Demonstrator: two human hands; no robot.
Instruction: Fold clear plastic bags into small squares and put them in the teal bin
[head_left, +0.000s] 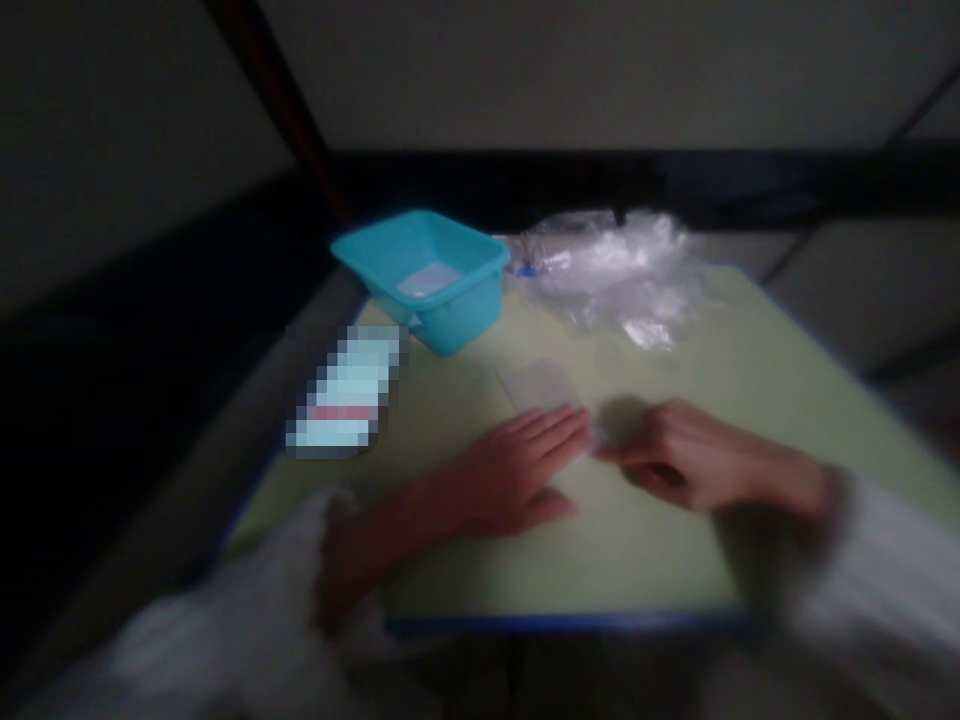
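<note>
My left hand (517, 465) lies flat on the pale green table (660, 560), fingers stretched out and pressed on the near edge of a small clear plastic bag (541, 385). My right hand (690, 460) is just to its right, fingers pinched together at the bag's corner near the left fingertips. The picture is blurred, so what the pinch holds is unclear. Both arms wear white fluffy sleeves.
A turquoise plastic tub (431, 275) stands at the table's far left with something pale inside. A heap of crumpled clear plastic bags (622, 270) lies at the far middle. A pixelated flat object (345, 395) lies at the left edge. The table has a blue rim.
</note>
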